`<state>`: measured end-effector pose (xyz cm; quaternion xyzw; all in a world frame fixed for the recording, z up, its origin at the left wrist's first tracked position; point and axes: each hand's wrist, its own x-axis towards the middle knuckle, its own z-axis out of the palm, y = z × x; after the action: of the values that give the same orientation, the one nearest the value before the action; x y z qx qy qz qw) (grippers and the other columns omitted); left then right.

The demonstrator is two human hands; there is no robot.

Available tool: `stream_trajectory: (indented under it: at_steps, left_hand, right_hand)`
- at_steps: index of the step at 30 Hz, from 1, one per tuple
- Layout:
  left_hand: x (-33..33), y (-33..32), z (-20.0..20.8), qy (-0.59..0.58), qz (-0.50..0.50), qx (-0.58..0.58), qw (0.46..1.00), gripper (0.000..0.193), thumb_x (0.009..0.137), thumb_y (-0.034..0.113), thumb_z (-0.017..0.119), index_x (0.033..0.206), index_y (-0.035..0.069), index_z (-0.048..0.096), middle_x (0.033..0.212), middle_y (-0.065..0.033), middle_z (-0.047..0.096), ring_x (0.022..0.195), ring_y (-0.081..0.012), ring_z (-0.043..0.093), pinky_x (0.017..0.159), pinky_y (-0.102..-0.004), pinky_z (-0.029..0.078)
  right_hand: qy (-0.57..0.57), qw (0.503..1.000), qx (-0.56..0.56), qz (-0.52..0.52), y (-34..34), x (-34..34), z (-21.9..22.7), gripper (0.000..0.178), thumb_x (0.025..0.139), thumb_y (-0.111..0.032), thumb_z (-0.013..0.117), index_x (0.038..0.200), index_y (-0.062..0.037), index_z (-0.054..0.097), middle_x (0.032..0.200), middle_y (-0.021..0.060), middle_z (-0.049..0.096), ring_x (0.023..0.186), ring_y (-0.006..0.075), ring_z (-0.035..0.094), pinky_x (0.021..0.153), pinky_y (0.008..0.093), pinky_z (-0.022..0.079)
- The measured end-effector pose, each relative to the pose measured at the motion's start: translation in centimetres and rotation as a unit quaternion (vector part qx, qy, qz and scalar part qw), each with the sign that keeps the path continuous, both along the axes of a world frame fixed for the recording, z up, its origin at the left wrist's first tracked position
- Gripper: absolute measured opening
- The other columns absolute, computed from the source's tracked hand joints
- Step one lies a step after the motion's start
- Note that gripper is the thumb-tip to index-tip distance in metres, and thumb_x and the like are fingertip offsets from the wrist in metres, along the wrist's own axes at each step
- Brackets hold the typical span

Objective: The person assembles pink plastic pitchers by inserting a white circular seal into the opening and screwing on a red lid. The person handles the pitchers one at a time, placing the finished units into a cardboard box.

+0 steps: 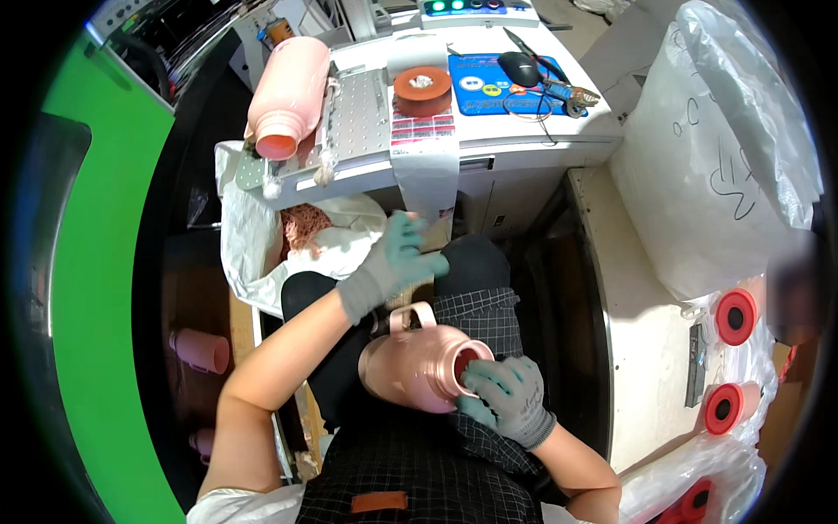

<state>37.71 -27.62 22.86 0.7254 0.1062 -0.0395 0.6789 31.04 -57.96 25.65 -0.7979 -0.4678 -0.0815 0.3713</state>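
Observation:
A pink jug (410, 371) with a loop handle lies on its side across my lap, its open mouth turned to the right. My right hand (511, 397), in a grey and teal glove, is closed on the rim of that mouth, with some fingertips at the opening. My left hand (397, 262), gloved the same way, is raised above my knees with fingers stretched and apart. It holds nothing that I can see and is close to the hanging end of a label strip (425, 170). The jug's underside is hidden against my apron.
Another pink jug body (292, 83) lies on the perforated metal plate (362, 113). An orange-brown tape roll (422, 91) rests on the label strip. A black mouse (519, 68) and pliers (567, 92) lie on a blue mat. Right: a large plastic bag (698, 166) and pink jugs with red ends (733, 406).

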Motion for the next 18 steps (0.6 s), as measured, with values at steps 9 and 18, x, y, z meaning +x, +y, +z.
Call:
stream_trajectory:
  at_steps: [9,18]
  left_hand:
    - [5.2,3.1,-3.5,0.099,-0.096,-0.028,0.990,0.047,0.085,0.028,0.081,0.115,-0.006,0.071,0.113,-0.0090,0.072,0.103,-0.0160,0.065,0.092,-0.0298,0.051]
    - [-2.9,1.0,5.5,-0.033,-0.050,-0.245,0.968,0.054,0.094,0.014,0.068,0.142,-0.007,0.054,0.129,-0.0118,0.068,0.116,-0.0160,0.066,0.098,-0.0293,0.054]
  right_hand:
    - [0.109,0.970,0.208,-0.056,0.6,3.0,2.7,0.029,0.081,-0.002,0.065,0.109,-0.0002,0.072,0.110,0.0145,0.071,0.084,0.0275,0.069,0.077,0.0337,0.055]
    - [0.546,0.813,0.200,0.017,6.4,12.9,-1.0,0.037,0.094,-0.010,0.074,0.128,0.0010,0.065,0.101,0.0051,0.073,0.082,0.0060,0.063,0.073,0.0220,0.051]
